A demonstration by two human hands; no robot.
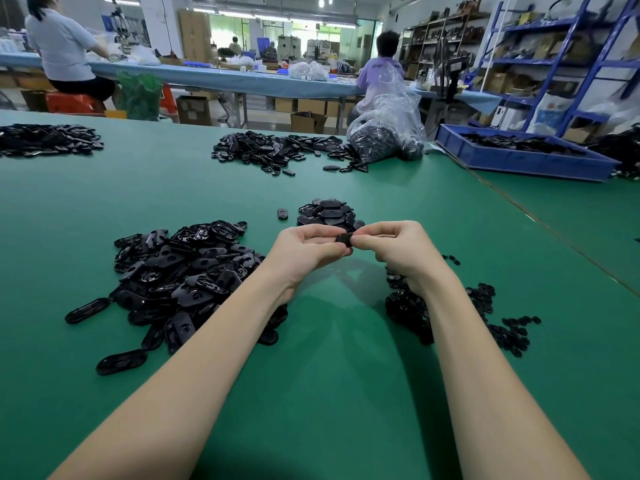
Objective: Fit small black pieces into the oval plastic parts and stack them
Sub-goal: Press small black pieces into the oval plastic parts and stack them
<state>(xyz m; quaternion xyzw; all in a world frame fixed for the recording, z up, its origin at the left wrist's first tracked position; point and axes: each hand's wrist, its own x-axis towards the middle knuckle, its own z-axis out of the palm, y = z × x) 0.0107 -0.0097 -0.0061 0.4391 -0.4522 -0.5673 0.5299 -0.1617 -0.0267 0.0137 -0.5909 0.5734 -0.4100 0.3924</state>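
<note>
At frame centre, the left hand [308, 249] and right hand [398, 247] pinch one oval part [344, 239] between curled fingertips, its long axis running left-right. The finished stack [329, 212] lies just above them, the small black pieces [450, 317] lower right, nearer the right hand.

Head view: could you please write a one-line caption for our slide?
Both hands, left hand and right hand, grip one oval part above a green table, between loose ovals and small pieces.

Factory floor: long worktables [207, 76], parts shelving [554, 57]
</note>
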